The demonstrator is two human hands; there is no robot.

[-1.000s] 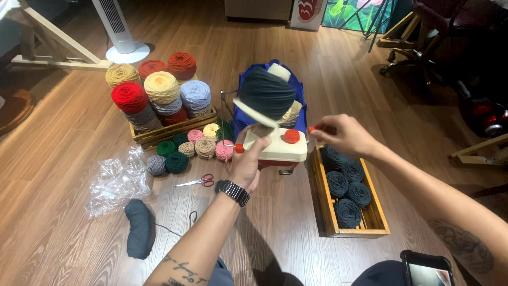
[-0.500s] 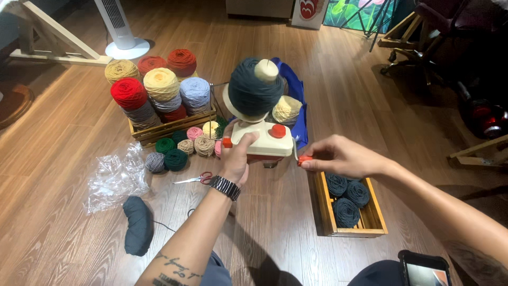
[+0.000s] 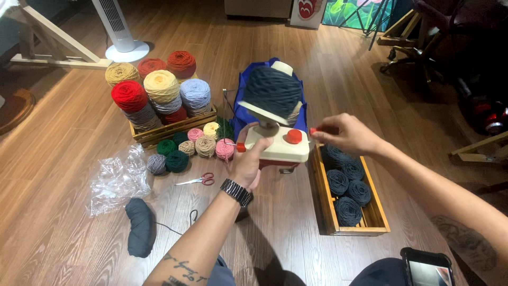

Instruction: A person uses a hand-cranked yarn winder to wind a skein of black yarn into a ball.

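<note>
Dark teal yarn cake sits wound; left hand clasps the winder; right hand pinches its red crank handle; cranking looks underway, steady turns needed.

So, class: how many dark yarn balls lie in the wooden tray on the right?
4 show in the wooden tray: one at the far end, two mid-tray, one nearest. The right hand may hide more.

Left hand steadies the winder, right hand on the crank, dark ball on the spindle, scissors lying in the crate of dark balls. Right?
Not quite: the head view shows the scissors on the floor left of the winder, not in the crate. Left hand, right hand and dark ball are as stated.
</note>
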